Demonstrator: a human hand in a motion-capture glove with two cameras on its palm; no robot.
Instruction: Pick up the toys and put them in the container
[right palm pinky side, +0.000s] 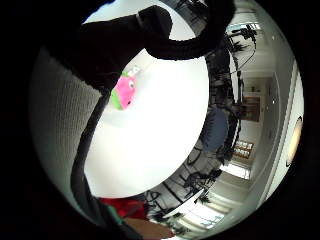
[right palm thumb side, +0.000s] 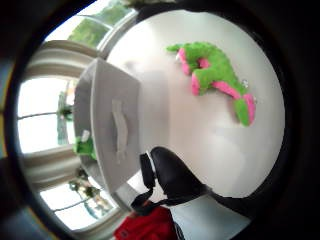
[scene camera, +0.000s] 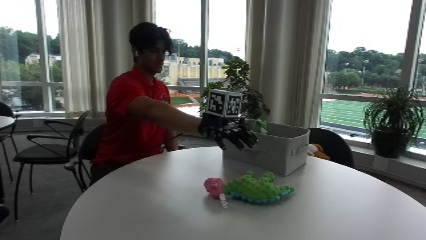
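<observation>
White table (scene camera: 153, 200) holds container (scene camera: 279, 147), its contents mostly hidden.

The person (scene camera: 136, 120) wears a red short-sleeved shirt and a black-gloved right hand (scene camera: 229, 134).

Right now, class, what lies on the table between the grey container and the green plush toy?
Nothing: in the outside view only bare white table separates the grey container from the green plush toy. The gloved right hand hangs above, beside the container.
</observation>
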